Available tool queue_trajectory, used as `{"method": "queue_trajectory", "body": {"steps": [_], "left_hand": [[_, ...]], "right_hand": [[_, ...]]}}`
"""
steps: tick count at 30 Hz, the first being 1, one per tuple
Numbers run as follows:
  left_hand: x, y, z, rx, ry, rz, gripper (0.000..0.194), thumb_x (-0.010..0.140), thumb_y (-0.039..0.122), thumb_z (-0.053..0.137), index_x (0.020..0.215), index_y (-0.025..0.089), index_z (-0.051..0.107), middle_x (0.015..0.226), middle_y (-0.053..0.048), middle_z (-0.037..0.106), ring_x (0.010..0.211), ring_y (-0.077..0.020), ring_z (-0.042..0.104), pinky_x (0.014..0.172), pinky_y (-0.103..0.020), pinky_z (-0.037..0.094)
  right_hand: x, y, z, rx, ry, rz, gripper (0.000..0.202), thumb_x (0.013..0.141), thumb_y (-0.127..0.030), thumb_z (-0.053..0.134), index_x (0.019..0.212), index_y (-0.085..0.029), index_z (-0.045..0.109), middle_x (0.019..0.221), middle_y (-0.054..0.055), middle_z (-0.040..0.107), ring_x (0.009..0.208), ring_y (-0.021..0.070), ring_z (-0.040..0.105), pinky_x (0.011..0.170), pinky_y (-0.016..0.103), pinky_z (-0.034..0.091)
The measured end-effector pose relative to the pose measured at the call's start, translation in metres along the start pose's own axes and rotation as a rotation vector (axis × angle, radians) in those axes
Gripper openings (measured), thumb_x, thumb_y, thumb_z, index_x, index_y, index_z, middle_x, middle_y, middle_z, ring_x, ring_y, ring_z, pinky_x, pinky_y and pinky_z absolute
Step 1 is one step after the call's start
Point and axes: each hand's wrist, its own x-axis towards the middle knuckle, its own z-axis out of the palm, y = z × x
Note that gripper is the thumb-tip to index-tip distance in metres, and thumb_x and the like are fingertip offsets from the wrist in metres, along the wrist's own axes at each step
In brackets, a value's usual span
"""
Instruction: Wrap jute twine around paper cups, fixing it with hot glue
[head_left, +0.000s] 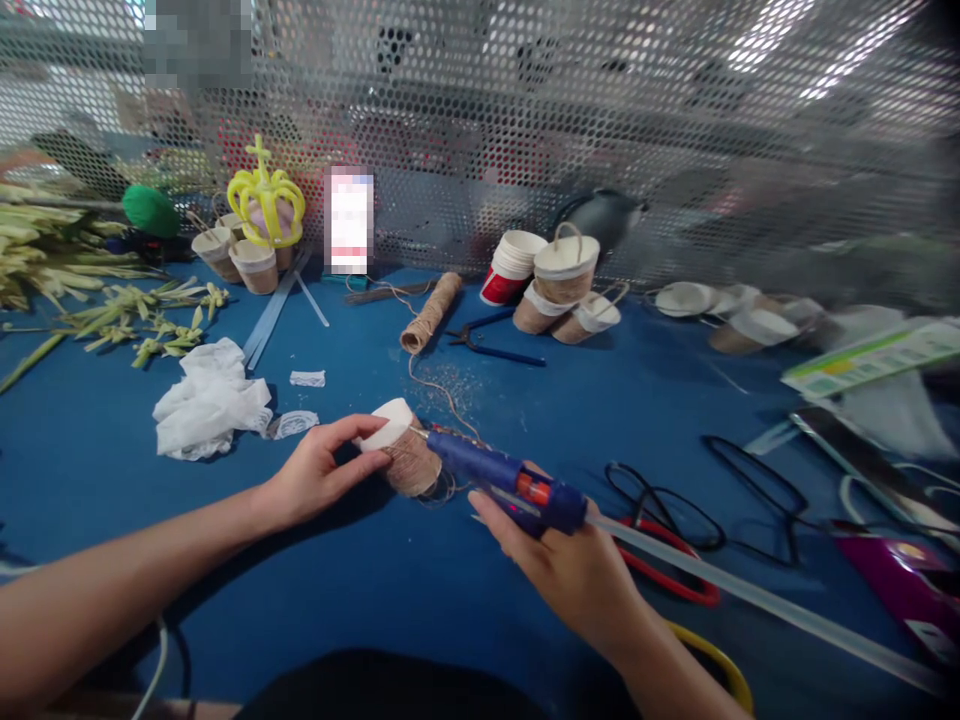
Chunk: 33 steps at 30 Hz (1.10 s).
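Observation:
My left hand [322,468] grips the white rim end of a small paper cup [411,466] between thumb and fingers. Brown twine is wrapped round the cup's side, and it lies tilted just above or on the blue table. In my right hand [570,565] is a blue glue gun [502,478], its nozzle touching or very near the cup. A long clear glue stick [720,578] sticks out of the gun's back. Loose twine [442,390] runs from the cup to a spool of twine [431,314] farther back.
Behind stand several twine-wrapped cups [564,270] and blue-handled pliers [495,352]. Crumpled white lace [210,400] lies left of my hand. Red-handled scissors [675,565], a black cable [757,490] and a purple box [900,585] are at right. A perforated metal screen [450,130] closes off the back.

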Motion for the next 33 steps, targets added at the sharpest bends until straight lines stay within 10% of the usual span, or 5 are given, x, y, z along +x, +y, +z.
{"method": "queue_trajectory", "body": {"steps": [10,33], "left_hand": [[-0.001,0.005,0.000,0.034,0.003,0.038,0.025,0.079,0.024,0.053,0.102,0.014,0.056,0.089,-0.005,0.066,0.075,-0.0131,0.059,0.069,-0.025,0.049],[-0.001,0.005,0.000,0.031,0.008,0.035,0.026,0.079,0.023,0.054,0.103,0.013,0.055,0.092,-0.006,0.065,0.078,-0.0138,0.059,0.072,-0.025,0.048]], "right_hand": [[-0.003,-0.009,0.010,0.063,0.077,0.217,0.049,0.086,-0.046,0.033,0.078,-0.016,0.071,0.079,0.013,0.069,0.076,0.0238,0.065,0.066,0.036,0.054],[0.005,-0.021,0.000,0.149,0.066,0.221,0.028,0.083,-0.036,0.041,0.074,-0.020,0.061,0.070,0.007,0.066,0.065,0.0193,0.064,0.060,0.030,0.052]]}}
